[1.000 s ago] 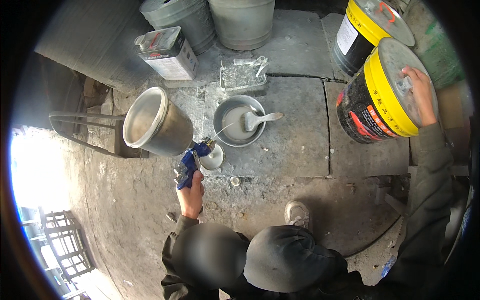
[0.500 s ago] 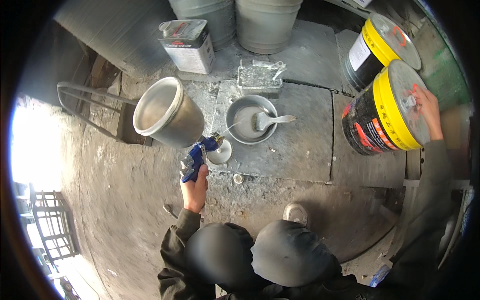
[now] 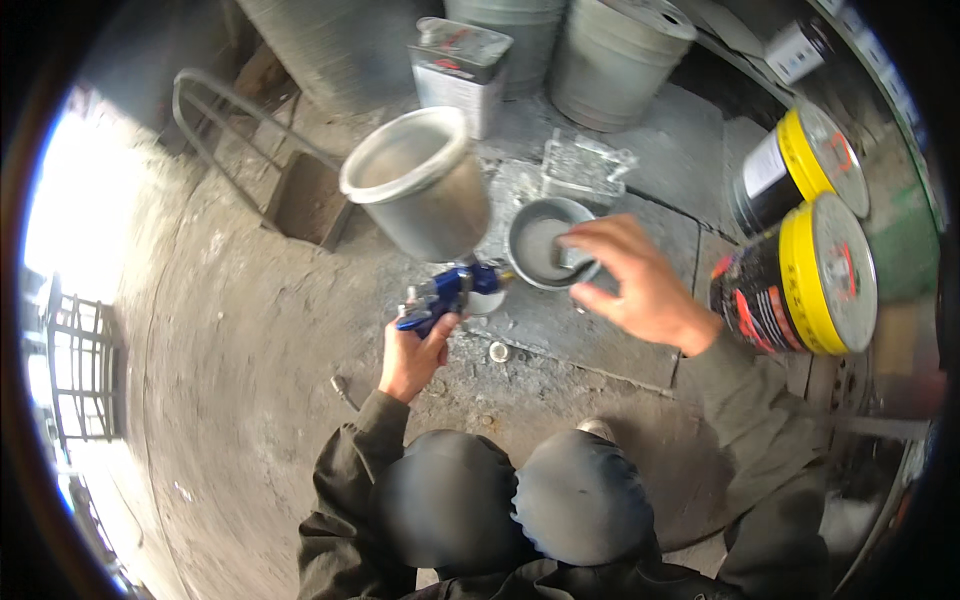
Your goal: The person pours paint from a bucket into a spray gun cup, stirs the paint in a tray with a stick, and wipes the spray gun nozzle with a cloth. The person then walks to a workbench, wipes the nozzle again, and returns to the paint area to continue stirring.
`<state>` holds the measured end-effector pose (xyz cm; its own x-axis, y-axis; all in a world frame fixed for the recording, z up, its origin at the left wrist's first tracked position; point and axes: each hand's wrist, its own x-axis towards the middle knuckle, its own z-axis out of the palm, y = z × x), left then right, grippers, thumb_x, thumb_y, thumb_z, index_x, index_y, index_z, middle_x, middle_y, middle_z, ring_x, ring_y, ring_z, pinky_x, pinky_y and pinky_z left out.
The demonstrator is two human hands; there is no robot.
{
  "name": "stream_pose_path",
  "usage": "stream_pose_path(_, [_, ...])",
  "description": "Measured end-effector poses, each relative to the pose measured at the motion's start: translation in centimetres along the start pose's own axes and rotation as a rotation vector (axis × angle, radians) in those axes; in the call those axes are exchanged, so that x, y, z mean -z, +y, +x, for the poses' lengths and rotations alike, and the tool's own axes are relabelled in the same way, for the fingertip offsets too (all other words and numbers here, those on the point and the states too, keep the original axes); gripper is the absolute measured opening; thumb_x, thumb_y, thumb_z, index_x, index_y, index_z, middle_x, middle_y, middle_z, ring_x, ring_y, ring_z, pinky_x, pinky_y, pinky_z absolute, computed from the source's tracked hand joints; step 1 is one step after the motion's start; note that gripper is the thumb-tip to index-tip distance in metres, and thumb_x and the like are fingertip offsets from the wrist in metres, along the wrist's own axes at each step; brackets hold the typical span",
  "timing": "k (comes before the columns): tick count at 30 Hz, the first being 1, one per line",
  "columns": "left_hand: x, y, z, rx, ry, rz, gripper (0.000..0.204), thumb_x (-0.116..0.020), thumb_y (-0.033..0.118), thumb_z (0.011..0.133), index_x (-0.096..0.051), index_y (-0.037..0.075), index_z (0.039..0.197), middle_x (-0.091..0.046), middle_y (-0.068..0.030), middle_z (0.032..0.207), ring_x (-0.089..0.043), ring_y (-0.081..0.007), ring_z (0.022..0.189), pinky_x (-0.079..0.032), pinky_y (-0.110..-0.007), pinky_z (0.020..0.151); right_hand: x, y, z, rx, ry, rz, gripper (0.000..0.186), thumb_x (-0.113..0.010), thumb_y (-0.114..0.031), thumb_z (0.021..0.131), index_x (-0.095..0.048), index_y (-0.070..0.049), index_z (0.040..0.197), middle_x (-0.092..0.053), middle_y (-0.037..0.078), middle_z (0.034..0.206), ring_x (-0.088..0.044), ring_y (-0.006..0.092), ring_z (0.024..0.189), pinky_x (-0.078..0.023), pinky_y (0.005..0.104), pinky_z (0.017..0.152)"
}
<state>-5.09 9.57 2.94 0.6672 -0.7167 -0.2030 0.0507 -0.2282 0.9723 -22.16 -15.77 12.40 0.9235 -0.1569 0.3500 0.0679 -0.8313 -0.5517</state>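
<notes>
A blue spray gun [image 3: 447,297] is gripped in my left hand [image 3: 413,357], its large grey cup [image 3: 430,205] standing up from the gun. Ahead of it, on a grey slab, sits a metal bowl [image 3: 516,245] with pale grey liquid inside. My right hand [image 3: 650,290] hovers over the bowl's right side, thumb and fingers apart. Between them part of a paint brush [image 3: 566,258] shows in the bowl; its handle is mostly hidden by the hand. A small round white dish [image 3: 486,302] lies below the gun's nozzle.
Two black and yellow drums [image 3: 808,275] stand at the right. Behind the bowl are a paint-crusted tray [image 3: 580,178], a rectangular can [image 3: 460,90] and grey buckets [image 3: 620,65]. A metal frame [image 3: 215,150] lies at the left. A white cap [image 3: 499,351] is on the ground.
My right hand has left the lid of the nearer drum and moved left over the bowl. My left hand still holds the spray gun. The view has shifted.
</notes>
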Motion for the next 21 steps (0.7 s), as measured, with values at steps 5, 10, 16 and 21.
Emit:
stream_pose_path(5, [1.7, 3.5, -1.1, 0.028, -0.082, 0.121, 0.026, -0.074, 0.023, 0.09, -0.066, 0.0, 0.099, -0.063, -0.0024, 0.07, -0.056, -0.0072, 0.055, -0.049, -0.027, 0.05, -6.5, -1.4, 6.3, -0.09, -0.562, -0.006, 0.048, -0.085, -0.019, 0.065, -0.066, -0.005, 0.107, -0.066, 0.014, 0.103, -0.059, 0.0305, 0.104, -0.047, 0.0412, 0.088])
stream_pose_path(10, [2.7, 3.3, -2.3, 0.005, -0.073, 0.122, 0.04, -0.077, 0.035, 0.086, -0.063, 0.001, 0.103, -0.063, -0.0077, 0.068, -0.058, -0.0118, 0.055, -0.05, -0.032, 0.054, -10.7, 0.2, 5.3, -0.134, -0.523, 0.173, 0.034, -0.084, -0.02, 0.058, -0.066, -0.002, 0.082, -0.065, 0.014, 0.075, -0.066, 0.0306, 0.072, -0.05, 0.0406, 0.066])
stream_pose_path(16, [2.9, 1.3, -3.6, -0.221, 0.061, 0.417, 0.053, -0.074, 0.043, 0.085, -0.06, 0.003, 0.117, -0.062, -0.0218, 0.07, -0.061, -0.0415, 0.068, -0.049, -0.045, 0.065, -16.3, 2.0, 0.9, -0.129, -0.072, 0.018, 0.027, -0.074, -0.016, 0.061, -0.053, 0.0, 0.062, -0.056, 0.018, 0.067, -0.059, 0.0371, 0.069, -0.043, 0.0459, 0.062])
stream_pose_path(21, [2.5, 0.7, -2.8, -0.269, 0.068, 0.309, 0.05, -0.07, 0.043, 0.088, -0.06, 0.002, 0.117, -0.061, -0.0195, 0.066, -0.061, -0.0381, 0.063, -0.048, -0.043, 0.062, -17.9, 2.1, 1.4, -0.099, 0.069, 0.006, 0.022, -0.069, -0.01, 0.065, -0.055, 0.002, 0.077, -0.055, 0.02, 0.075, -0.055, 0.0425, 0.083, -0.041, 0.0498, 0.074])
